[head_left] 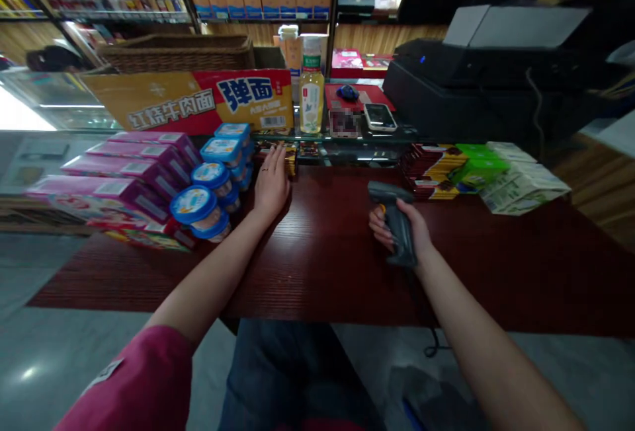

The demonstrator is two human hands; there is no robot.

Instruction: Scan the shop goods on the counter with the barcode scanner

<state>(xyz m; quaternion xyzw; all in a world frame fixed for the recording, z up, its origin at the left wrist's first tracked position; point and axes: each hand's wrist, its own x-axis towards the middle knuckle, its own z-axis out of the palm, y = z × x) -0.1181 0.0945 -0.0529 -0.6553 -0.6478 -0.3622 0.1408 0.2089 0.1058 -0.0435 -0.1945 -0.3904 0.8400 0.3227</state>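
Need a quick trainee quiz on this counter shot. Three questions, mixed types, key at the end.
1. What does the right hand hold?
A) a stapler
B) a handheld scanner
C) a mug

2. True or false: the blue-lidded tubs stand between the pink boxes and the left hand.

3. Fill in the side, as the camera sees it: the phone lies to the ____ of the bottle.

Key: 1. B; 2. true; 3. right
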